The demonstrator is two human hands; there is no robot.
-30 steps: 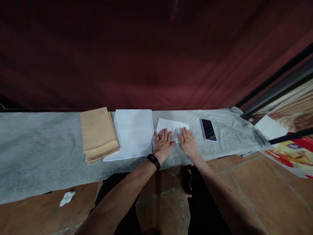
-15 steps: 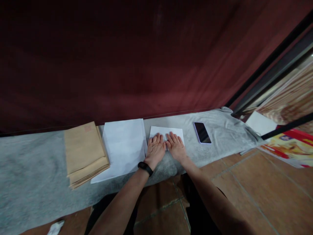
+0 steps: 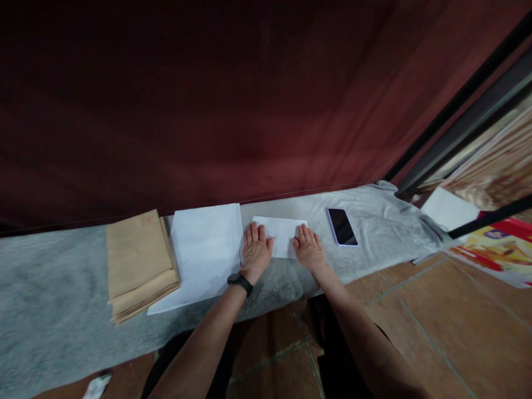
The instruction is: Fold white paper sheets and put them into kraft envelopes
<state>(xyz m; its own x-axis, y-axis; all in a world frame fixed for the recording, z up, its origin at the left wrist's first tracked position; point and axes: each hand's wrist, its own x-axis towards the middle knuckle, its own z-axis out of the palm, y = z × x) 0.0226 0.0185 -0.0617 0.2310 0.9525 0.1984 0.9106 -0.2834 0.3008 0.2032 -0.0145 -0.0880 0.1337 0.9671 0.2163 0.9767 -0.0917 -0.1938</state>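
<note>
Paper rectangle [image 3: 284, 237], plain white, lies flat on a long grey plush cloth [image 3: 62, 293]; taken as clock centre. Bare left hand [image 3: 255, 250], with a black wristband [image 3: 240, 283], palm down over its 9 o'clock end: fingers straight, nearly together, thumb apart. Bare right hand [image 3: 310, 252] palm down at 4 o'clock: fingers extended, slightly apart. Large white paper sheets [image 3: 199, 257] at 9 o'clock, just beside left hand; stacked tan paper envelopes [image 3: 139, 255] farther out. Black-screened, lilac-edged phone [image 3: 342, 227] near, 3 o'clock.
</note>
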